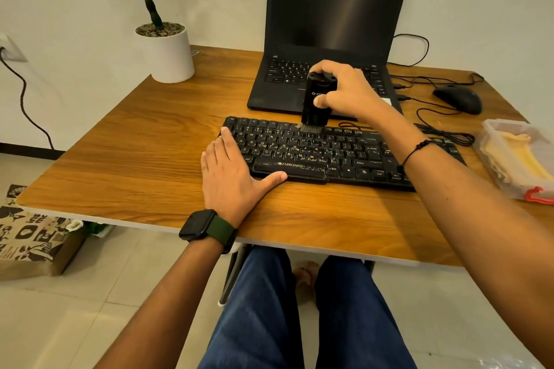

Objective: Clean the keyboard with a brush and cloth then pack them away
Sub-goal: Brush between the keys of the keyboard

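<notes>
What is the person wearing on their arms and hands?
The left hand has a black square smartwatch on a dark green band at the wrist. The right hand has a thin black beaded cord bracelet. Both forearms are bare, no sleeves or gloves.

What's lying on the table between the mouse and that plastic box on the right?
In the head view, black cables lie on the wooden table between the mouse and the plastic box; nothing else shows there.
</notes>
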### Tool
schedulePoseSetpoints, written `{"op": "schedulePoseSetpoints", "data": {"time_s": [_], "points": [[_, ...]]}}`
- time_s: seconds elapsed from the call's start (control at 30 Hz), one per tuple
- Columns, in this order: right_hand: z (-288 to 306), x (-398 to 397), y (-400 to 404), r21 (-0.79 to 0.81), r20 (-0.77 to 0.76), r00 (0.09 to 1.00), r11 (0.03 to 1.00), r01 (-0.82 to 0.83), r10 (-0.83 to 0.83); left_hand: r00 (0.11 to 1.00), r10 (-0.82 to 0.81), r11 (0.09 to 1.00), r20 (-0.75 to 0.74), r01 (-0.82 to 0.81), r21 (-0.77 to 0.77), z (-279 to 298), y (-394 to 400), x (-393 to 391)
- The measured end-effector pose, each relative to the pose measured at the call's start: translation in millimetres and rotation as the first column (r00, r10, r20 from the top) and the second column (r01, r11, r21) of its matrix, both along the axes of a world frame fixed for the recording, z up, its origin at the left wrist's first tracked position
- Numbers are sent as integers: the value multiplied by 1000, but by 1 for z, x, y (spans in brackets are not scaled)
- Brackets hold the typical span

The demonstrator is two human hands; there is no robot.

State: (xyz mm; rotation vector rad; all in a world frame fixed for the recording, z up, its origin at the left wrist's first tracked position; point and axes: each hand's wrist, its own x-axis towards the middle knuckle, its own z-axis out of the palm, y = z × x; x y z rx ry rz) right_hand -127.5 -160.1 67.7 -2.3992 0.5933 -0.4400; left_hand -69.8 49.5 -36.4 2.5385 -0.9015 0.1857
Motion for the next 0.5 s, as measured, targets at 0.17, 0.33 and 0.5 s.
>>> {"op": "schedulePoseSetpoints", "data": {"time_s": [0.17, 0.33, 0.5], "points": [[8, -1, -2, -47, 12, 1000, 999, -5, 6, 1000, 6, 1000, 2, -6, 2, 0, 0, 0], [2, 5, 3, -70, -24, 999, 997, -29, 28, 1000, 4, 1000, -2, -4, -10, -1, 0, 0], [3, -9, -8, -112, -46, 999, 994, 18, -23, 1000, 8, 1000, 8, -8, -3, -4, -1, 2]]}}
